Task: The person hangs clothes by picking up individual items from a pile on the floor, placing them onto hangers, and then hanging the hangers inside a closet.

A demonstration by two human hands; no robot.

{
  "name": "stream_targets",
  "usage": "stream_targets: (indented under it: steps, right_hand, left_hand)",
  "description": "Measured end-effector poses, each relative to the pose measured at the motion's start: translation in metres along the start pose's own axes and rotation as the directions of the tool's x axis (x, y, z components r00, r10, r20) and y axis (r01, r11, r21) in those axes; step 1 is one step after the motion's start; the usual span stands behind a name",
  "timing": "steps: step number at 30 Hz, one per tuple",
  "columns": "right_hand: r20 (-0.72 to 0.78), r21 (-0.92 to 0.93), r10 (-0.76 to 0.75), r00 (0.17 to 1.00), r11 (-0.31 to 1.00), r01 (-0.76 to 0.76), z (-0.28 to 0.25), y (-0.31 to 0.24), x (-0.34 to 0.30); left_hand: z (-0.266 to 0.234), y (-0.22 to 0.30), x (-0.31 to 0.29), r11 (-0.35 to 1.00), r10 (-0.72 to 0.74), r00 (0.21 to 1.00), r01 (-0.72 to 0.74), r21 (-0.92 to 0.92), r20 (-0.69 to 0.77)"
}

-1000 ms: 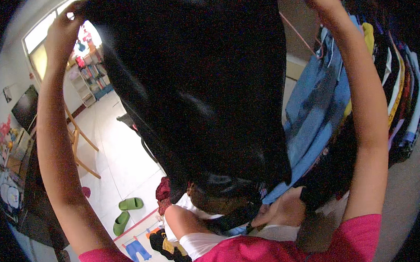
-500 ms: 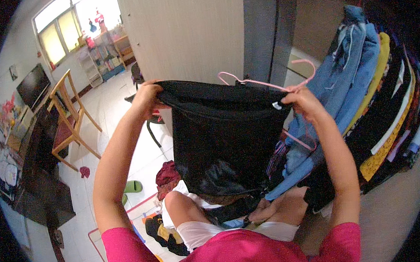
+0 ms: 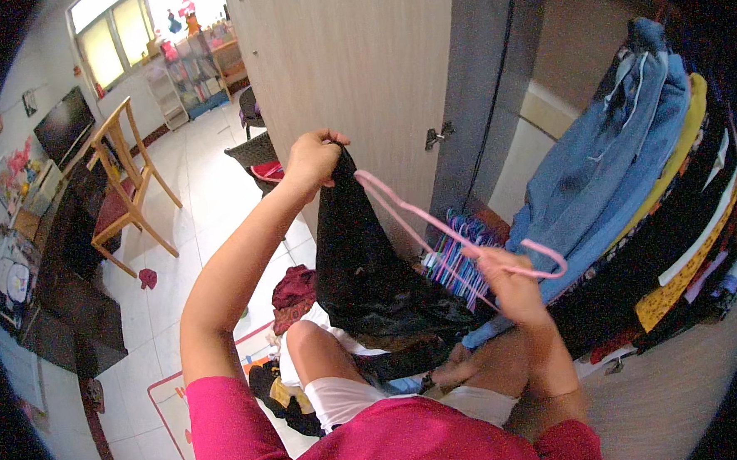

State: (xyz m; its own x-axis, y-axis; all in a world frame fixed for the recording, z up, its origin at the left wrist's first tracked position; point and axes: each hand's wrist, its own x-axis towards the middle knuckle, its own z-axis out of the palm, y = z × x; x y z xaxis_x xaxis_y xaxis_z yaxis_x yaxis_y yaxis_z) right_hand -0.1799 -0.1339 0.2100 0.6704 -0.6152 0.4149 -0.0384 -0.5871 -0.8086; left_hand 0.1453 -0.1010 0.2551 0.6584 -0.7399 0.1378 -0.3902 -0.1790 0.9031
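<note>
The white-tiled floor (image 3: pixel 209 238) is occupied by a red-seated wooden chair (image 3: pixel 117 197) near its left edge and a red-bordered white mat (image 3: pixel 175 411).

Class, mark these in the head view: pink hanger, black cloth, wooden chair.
Pink hanger (image 3: pixel 402 202): head view, on its upper bar.
Black cloth (image 3: pixel 353 256): head view, on its hanging middle.
Wooden chair (image 3: pixel 120 199): head view, on its seat.

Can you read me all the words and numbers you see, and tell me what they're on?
There are none I can read.
Black garment in the left hand: no lettering shows.
Pink hanger in the right hand: no lettering shows.
Floor mat: orange marks, too small to tell.
Framed wall picture: too small and blurred.
</note>
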Motion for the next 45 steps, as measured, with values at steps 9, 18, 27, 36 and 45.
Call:
stream_targets:
  steps: [9, 18, 27, 36, 45]
  right_hand:
    - [-0.107, 0.185, -0.045, 0.993, 0.981, 0.064, 0.063, 0.032, -0.009]
    - [-0.089, 0.197, 0.087, 0.992, 0.978, -0.069, 0.073, 0.026, -0.014]
    - [-0.210, 0.564, 0.233, 0.949, 0.823, -0.077, 0.078, 0.023, 0.006]
    - [-0.228, 0.765, 0.111, 0.967, 0.635, 0.108, 0.063, -0.012, 0.001]
    - [-0.369, 0.805, 0.141, 0.919, 0.542, 0.240, 0.046, 0.001, 0.029]
  left_hand:
    - [0.021, 0.005, -0.020, 0.645, 0.630, 0.775, -0.488, 0.588, -0.047]
    - [0.022, 0.000, -0.038, 0.438, 0.714, 0.694, -0.541, 0.718, 0.088]
    - [0.051, -0.006, -0.072, 0.488, 0.786, 0.617, -0.649, 0.584, 0.028]
    - [0.134, -0.103, -0.121, 0.923, 0.325, 0.928, -0.269, 0.275, -0.182]
    - [0.170, -0.156, -0.147, 0.993, -0.027, 0.951, 0.061, 0.103, -0.307]
